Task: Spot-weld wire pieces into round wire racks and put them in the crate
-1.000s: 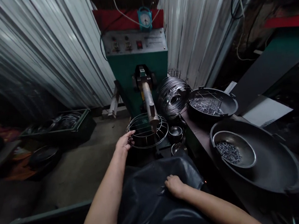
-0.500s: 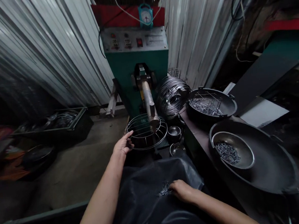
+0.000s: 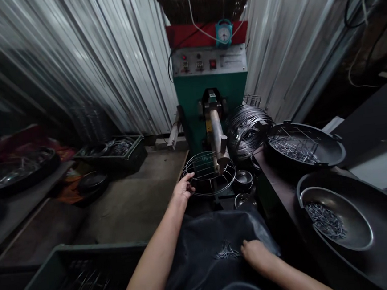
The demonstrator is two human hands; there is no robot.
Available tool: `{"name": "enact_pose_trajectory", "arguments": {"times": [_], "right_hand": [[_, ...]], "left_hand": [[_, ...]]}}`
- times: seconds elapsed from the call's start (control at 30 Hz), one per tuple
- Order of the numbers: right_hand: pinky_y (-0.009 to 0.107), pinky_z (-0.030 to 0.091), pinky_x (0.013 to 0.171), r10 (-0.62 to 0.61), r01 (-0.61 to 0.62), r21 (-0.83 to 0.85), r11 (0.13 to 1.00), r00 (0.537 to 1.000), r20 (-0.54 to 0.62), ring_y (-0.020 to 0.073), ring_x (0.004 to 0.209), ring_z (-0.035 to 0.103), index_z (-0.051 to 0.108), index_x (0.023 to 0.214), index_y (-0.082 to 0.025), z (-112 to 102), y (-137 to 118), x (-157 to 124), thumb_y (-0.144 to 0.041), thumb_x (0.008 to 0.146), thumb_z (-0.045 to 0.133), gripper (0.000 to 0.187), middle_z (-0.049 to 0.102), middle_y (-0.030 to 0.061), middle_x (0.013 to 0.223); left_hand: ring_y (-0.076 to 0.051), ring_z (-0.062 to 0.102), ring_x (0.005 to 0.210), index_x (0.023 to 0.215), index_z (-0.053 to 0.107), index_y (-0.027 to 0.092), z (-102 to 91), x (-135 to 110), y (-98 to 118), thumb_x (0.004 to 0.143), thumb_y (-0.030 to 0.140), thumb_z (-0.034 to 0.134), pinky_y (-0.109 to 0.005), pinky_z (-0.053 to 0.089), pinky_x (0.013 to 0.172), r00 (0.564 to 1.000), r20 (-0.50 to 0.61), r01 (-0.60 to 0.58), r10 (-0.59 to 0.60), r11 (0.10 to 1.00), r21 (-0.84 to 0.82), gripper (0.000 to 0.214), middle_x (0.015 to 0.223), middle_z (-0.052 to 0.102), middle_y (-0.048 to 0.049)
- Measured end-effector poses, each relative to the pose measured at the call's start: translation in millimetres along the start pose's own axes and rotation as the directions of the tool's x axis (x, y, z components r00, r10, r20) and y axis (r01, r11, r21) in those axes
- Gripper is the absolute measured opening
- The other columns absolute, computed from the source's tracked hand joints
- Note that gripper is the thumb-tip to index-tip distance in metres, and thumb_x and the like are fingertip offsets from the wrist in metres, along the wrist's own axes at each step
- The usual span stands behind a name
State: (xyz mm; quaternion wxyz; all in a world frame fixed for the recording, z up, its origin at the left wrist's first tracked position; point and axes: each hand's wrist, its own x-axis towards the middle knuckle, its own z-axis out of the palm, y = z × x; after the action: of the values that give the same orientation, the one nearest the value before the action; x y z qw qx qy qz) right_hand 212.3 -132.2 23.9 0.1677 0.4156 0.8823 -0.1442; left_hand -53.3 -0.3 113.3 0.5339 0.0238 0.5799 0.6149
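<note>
My left hand (image 3: pixel 183 189) grips the near left rim of a round wire basket frame (image 3: pixel 209 173), which sits under the metal arm (image 3: pixel 218 138) of a green welding machine (image 3: pixel 211 90). Lower down, my right hand (image 3: pixel 255 254) rests on the black apron (image 3: pixel 202 256) over my lap, fingers curled beside a small pile of short wire pieces (image 3: pixel 227 250). I cannot make out whether the fingers pinch any of them.
A wire coil (image 3: pixel 247 127) stands right of the machine. On the bench at right, a black pan (image 3: pixel 330 145) holds wire pieces and a steel bowl (image 3: pixel 356 215) sits in a big black pan. Crates (image 3: pixel 114 153) line the left floor, and another crate (image 3: pixel 73 279) is near my knee.
The camera swung left, so everything shifted right in view. My right hand moved slightly to the right of the wire pile on the apron. My left hand stayed on the basket rim.
</note>
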Motion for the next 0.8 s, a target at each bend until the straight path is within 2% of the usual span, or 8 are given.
{"name": "enact_pose_trajectory", "arguments": {"times": [0.13, 0.23, 0.3, 0.37, 0.43, 0.5, 0.57, 0.8], "right_hand": [[0.031, 0.048, 0.059, 0.0, 0.0, 0.016, 1.0, 1.0, 0.001, 0.0254, 0.072, 0.066, 0.066, 0.08, -0.011, 6.5, -7.9, -6.2, 0.004, 0.073, 0.04, 0.031, 0.068, 0.0182, 0.08], [0.029, 0.047, 0.067, 0.045, -0.011, 0.327, 0.945, 0.994, -0.098, 0.0225, 0.079, 0.065, 0.063, 0.081, -0.013, -24.5, 3.5, -5.5, -0.002, 0.073, 0.046, 0.022, 0.068, 0.0128, 0.081], [0.026, 0.047, 0.066, 0.142, 0.057, 0.639, 0.767, 0.956, -0.256, 0.0181, 0.075, 0.063, 0.061, 0.085, -0.015, -53.3, 11.7, 0.9, -0.013, 0.076, 0.049, 0.015, 0.067, 0.0064, 0.079], [0.024, 0.045, 0.057, 0.302, 0.186, 0.857, 0.481, 0.882, -0.361, 0.013, 0.059, 0.059, 0.06, 0.09, -0.017, -81.0, 14.8, 12.7, -0.027, 0.081, 0.047, 0.019, 0.065, 0.0023, 0.075], [0.022, 0.039, 0.045, 0.415, 0.295, 0.932, 0.212, 0.836, -0.359, 0.0078, 0.043, 0.048, 0.058, 0.092, -0.016, -103.2, 12.5, 27.1, -0.038, 0.079, 0.049, 0.027, 0.062, 0.0007, 0.072], [0.02, 0.032, 0.039, 0.454, 0.347, 0.937, 0.043, 0.829, -0.328, 0.0047, 0.037, 0.04, 0.057, 0.089, -0.016, -117.2, 7.8, 38.3, -0.041, 0.073, 0.054, 0.03, 0.062, 0.0005, 0.071], [0.019, 0.031, 0.037, 0.456, 0.366, 0.93, -0.006, 0.829, -0.323, 0.004, 0.037, 0.039, 0.056, 0.085, -0.016, -121.6, 4.8, 41.9, -0.04, 0.069, 0.059, 0.029, 0.063, 0.0006, 0.072], [0.019, 0.032, 0.041, 0.446, 0.29, 0.955, 0.067, 0.847, -0.289, 0.0052, 0.041, 0.041, 0.058, 0.082, -0.016, -86.8, 23.1, 14.1, -0.04, 0.073, 0.057, 0.027, 0.053, -0.0046, 0.059]], "left_hand": [[0.0, 0.02, 0.034, 0.056, 0.033, 0.019, -3.1, -5.4, -4.4, 0.046, 0.016, 0.074, -0.016, 0.019, 0.033, 1.0, -0.003, -0.019, 0.019, 0.999, -0.039, 0.043, 0.044, 0.024, 0.013], [-0.001, 0.025, 0.035, 0.059, 0.037, 0.018, -9.3, -11.0, -7.6, 0.044, 0.017, 0.075, -0.016, 0.021, 0.034, 0.996, 0.027, -0.082, 0.083, 0.995, -0.049, 0.04, 0.046, 0.028, 0.0125], [-0.001, 0.026, 0.036, 0.061, 0.039, 0.018, -11.9, -13.9, -10.2, 0.043, 0.017, 0.075, -0.016, 0.021, 0.034, 0.991, 0.043, -0.127, 0.129, 0.991, -0.05, 0.039, 0.047, 0.03, 0.0123], [-0.002, 0.028, 0.037, 0.062, 0.041, 0.018, -11.7, -16.5, -13.5, 0.042, 0.017, 0.074, -0.016, 0.021, 0.035, 0.988, 0.048, -0.147, 0.149, 0.988, -0.045, 0.039, 0.047, 0.032, 0.0117], [-0.002, 0.03, 0.038, 0.063, 0.043, 0.017, -9.3, -19.1, -16.7, 0.041, 0.018, 0.075, -0.017, 0.021, 0.035, 0.987, 0.045, -0.152, 0.154, 0.987, -0.041, 0.038, 0.049, 0.035, 0.0108], [-0.003, 0.031, 0.039, 0.064, 0.044, 0.017, -7.1, -21.4, -18.6, 0.04, 0.018, 0.075, -0.017, 0.021, 0.035, 0.986, 0.03, -0.164, 0.165, 0.986, -0.04, 0.039, 0.051, 0.038, 0.0098], [-0.003, 0.032, 0.04, 0.064, 0.045, 0.017, -7.0, -22.6, -18.5, 0.039, 0.018, 0.075, -0.017, 0.021, 0.035, 0.984, 0.019, -0.178, 0.179, 0.983, -0.042, 0.04, 0.052, 0.039, 0.0095], [-0.003, 0.032, 0.04, 0.066, 0.044, 0.018, -13.1, -18.7, -13.6, 0.041, 0.019, 0.074, -0.017, 0.022, 0.036, 0.982, 0.004, -0.189, 0.189, 0.982, -0.017, 0.039, 0.053, 0.038, 0.0097]]}}
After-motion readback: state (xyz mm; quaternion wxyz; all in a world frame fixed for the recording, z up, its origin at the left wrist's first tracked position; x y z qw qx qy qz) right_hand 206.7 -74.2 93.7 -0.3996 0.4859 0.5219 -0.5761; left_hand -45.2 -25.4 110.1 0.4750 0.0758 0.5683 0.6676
